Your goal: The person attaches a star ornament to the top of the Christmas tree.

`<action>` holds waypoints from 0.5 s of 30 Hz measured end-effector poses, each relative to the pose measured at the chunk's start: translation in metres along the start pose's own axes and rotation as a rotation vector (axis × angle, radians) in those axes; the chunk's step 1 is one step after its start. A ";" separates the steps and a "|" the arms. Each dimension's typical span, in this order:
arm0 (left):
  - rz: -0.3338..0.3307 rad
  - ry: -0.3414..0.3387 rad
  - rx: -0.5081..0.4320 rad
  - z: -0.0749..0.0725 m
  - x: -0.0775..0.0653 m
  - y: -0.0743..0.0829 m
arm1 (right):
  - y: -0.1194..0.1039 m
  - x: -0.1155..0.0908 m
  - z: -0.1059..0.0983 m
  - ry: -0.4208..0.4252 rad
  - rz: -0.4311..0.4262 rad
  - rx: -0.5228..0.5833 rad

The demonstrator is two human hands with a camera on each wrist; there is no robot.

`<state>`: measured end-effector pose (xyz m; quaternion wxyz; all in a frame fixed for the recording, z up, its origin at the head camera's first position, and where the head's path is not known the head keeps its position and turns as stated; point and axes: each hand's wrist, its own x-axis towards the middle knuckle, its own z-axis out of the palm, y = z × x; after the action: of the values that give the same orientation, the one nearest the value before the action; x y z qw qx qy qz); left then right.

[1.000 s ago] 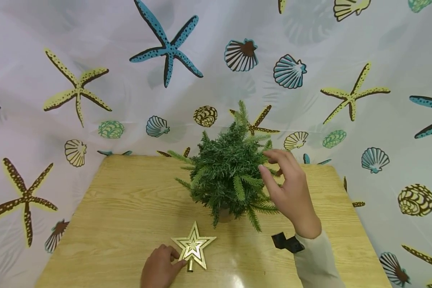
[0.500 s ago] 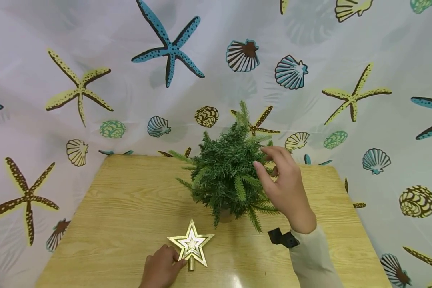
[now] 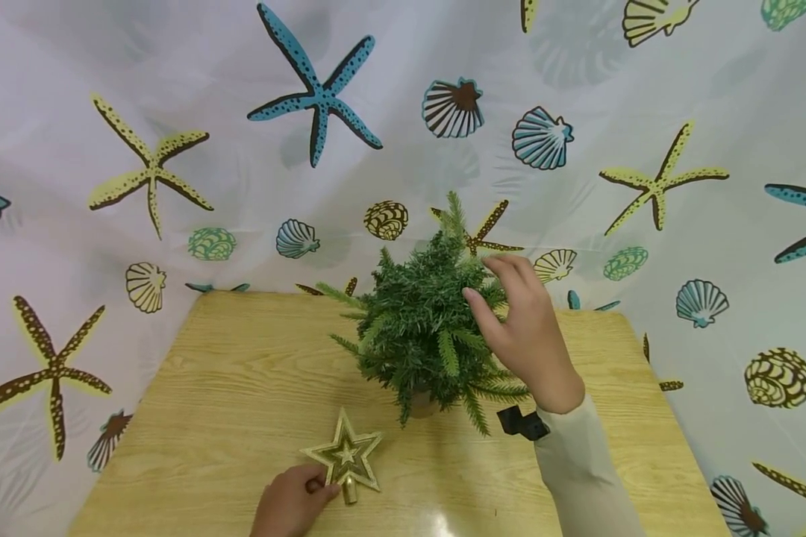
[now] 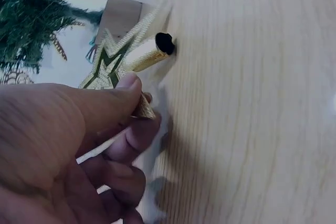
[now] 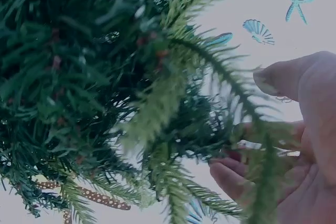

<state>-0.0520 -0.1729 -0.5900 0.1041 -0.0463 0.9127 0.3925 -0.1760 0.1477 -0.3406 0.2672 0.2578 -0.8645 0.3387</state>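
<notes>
My left hand (image 3: 289, 498) pinches a gold star tree topper (image 3: 346, 453) by a lower point, between thumb and fingers. The star has an openwork pattern, and its short hollow socket (image 4: 149, 53) is turned toward the table's near side. A small green artificial Christmas tree (image 3: 410, 321) stands mid-table, beyond the star. At the tree's upper right side is my right hand (image 3: 527, 328), thumb and fingers spread apart. In the right wrist view, light green sprigs (image 5: 231, 82) hang in front of the fingers (image 5: 226, 177), partly hiding them.
The light wood table (image 3: 228, 373) carries the tree on its brown base (image 3: 422, 403). Behind and around it hangs a white curtain (image 3: 389, 45) printed with starfish and shells. Long sprigs (image 3: 473, 410) jut out from the tree's sides.
The star has shifted left and tilted in my left hand, its shine turning darker. My right hand has moved up and left, closer over the tree's upper side.
</notes>
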 end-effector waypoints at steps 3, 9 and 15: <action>0.022 -0.023 -0.077 -0.002 0.002 -0.004 | 0.002 0.002 0.003 -0.059 0.048 0.004; 0.042 -0.035 -0.197 -0.006 0.003 -0.009 | 0.004 0.002 0.008 -0.142 0.124 0.029; 0.132 -0.089 -0.358 -0.015 0.003 -0.009 | 0.007 0.002 0.012 -0.131 0.126 0.043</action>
<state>-0.0556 -0.1897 -0.5873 0.1085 0.0132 0.8238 0.5563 -0.1850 0.1427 -0.3502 0.1828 0.2303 -0.8871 0.3559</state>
